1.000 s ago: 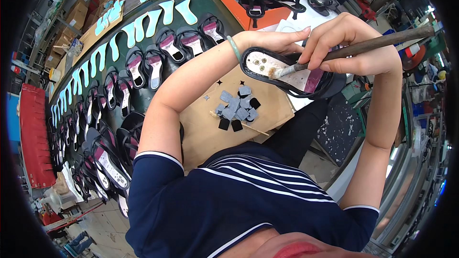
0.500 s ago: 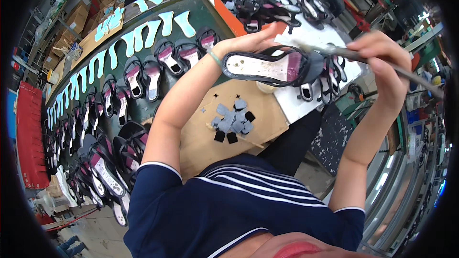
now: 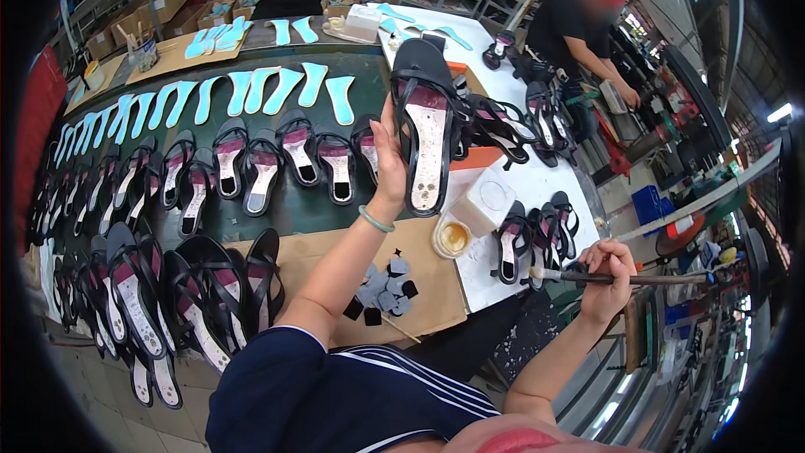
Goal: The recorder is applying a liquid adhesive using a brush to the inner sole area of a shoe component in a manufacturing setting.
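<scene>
Sandal: black straps, pale insole with a maroon patch near the top. Raised above the bench in the left hand, sole side toward the camera. Long axis close to vertical, one end up toward the far shelves, the other down at the wrist. The fingers close around its left edge; the thumb side is hidden behind the shoe.

Brush: thin handle, bristle end pointing left. Pinched in the right hand, fingers closed on the shaft, held low over the bench's near right corner. Long axis near horizontal, so roughly square to the sandal's.

Relation: the sandal lies up and to the left of the brush tip, well apart. Between them sit the glue cup and a white block; the cup is nearer the brush.

Bench: dark green, with rows of like sandals and pale blue insoles. Grey and black patches lie on cardboard below the left forearm.
</scene>
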Demonstrator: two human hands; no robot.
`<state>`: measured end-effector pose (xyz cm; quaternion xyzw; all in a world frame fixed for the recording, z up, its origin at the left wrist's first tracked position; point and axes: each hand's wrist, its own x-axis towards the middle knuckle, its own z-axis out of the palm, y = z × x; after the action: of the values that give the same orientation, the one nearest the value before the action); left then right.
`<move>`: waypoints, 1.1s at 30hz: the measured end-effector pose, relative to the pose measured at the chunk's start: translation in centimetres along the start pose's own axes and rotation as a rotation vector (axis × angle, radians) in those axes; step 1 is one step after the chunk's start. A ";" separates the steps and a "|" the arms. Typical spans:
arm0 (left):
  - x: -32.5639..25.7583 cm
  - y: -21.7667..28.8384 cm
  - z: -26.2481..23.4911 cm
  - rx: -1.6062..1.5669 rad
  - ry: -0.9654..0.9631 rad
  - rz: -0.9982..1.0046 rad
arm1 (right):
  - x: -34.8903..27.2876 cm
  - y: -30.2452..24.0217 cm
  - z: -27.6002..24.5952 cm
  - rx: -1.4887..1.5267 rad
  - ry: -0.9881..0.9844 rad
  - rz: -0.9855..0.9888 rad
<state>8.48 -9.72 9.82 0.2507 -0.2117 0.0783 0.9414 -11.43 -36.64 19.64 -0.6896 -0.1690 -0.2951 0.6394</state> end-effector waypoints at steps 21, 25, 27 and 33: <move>1.4 0.6 -4.8 0.018 0.294 0.214 | 2.3 6.3 9.6 0.198 -0.002 0.116; 0.9 1.5 -4.1 -0.063 0.247 0.171 | 1.9 5.8 10.6 0.367 0.012 0.209; 0.9 1.5 -4.2 -0.127 0.224 0.151 | 1.8 6.0 11.5 0.334 0.016 0.336; 0.3 1.3 -4.0 -0.174 0.281 0.115 | -1.4 9.6 16.1 0.320 -0.060 0.821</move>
<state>9.82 -6.53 7.35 0.1426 -0.0977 0.1476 0.9738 -3.62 -21.83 11.11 -0.6000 0.0571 0.0335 0.7973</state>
